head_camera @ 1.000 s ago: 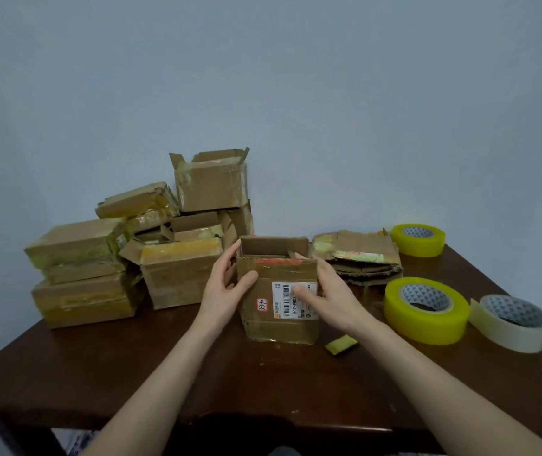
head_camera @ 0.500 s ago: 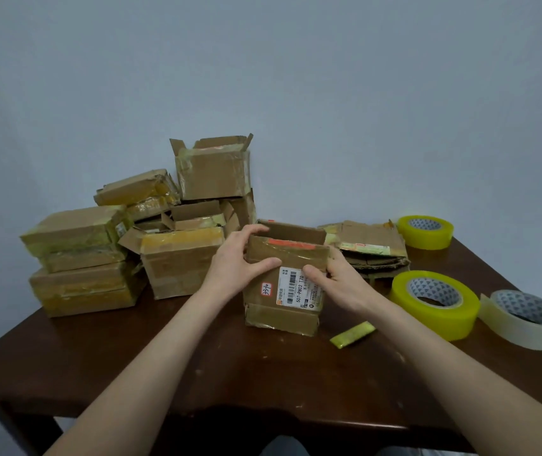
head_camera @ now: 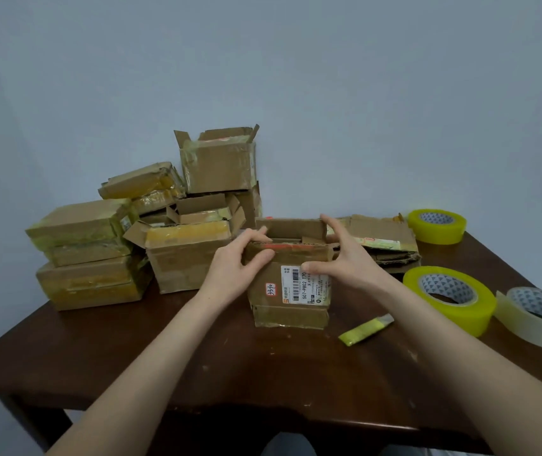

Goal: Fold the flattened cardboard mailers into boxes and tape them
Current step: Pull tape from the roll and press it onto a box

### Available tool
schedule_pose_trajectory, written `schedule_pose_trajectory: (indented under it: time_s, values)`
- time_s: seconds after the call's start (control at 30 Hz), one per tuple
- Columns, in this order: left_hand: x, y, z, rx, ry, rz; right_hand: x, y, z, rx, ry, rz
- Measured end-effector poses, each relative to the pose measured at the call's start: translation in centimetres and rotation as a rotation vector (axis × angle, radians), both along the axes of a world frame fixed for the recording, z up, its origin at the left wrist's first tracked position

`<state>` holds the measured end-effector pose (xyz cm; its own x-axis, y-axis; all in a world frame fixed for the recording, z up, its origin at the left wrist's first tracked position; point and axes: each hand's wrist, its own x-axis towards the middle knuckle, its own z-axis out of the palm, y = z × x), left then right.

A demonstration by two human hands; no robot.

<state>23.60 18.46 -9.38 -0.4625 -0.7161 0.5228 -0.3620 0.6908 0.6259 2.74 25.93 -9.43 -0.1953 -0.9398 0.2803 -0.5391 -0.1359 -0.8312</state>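
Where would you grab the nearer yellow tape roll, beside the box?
From above, by its wall: the nearer yellow tape roll lies flat, hole up, so fingers can drop into the core with the thumb outside. The right hand, now on the box, is likely handier, being on that side.

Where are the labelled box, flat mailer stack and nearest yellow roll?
labelled box (head_camera: 291,315): head view, lower front panel
flat mailer stack (head_camera: 380,230): head view, top sheet
nearest yellow roll (head_camera: 467,319): head view, side wall
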Motion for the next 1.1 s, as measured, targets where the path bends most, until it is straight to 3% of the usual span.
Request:
schedule_pose_trajectory:
  time_s: [0.1,0.23,0.33,0.43,0.53,0.6,0.77,0.87,0.93,1.0,1.1]
  values:
    - [-0.5,-0.2,0.1,0.109,-0.045,0.055,-0.2,-0.2,0.2,0.013,0.002,0.022]
    - [-1.6,-0.5,0.3,0.102,0.058,0.14,-0.4,-0.3,-0.4,0.032,0.014,0.044]
    - [-2.2,-1.7,0.8,-0.108,-0.143,0.247,-0.5,-0.9,-1.0,0.058,0.017,0.042]
    - [-3.2,-2.2,0.9,-0.144,-0.404,0.107,0.0,-1.4,-0.9,0.049,-0.089,0.009]
    - [-3.6,-1.9,0.4,-0.107,-0.454,0.067,0.8,-1.7,-1.1,0.022,-0.28,-0.064]
    - [-3.5,-1.5,0.3,-0.155,-0.443,0.053,1.2,-1.3,-1.0,0.004,-0.296,-0.088]
    - [-3.2,-1.2,0.7,-0.085,-0.472,0.033,-2.6,2.4,0.3,0.077,-0.065,-0.2]
    - [-2.9,-1.0,0.8,-0.055,-0.536,0.02,-6.7,5.9,0.2,0.421,0.3,-0.466]
    - [-2.6,-0.8,1.0,-0.028,-0.556,0.022,-7.7,8.1,-0.7,0.657,0.545,-0.529]
    - [-2.5,-0.5,1.2,-0.01,-0.545,0.023,-7.9,9.2,-1.9,0.674,0.684,-0.542]
    - [-2.4,-0.2,1.3,-0.025,-0.539,0.016,-8.2,9.2,-1.7,0.522,0.664,-0.566]
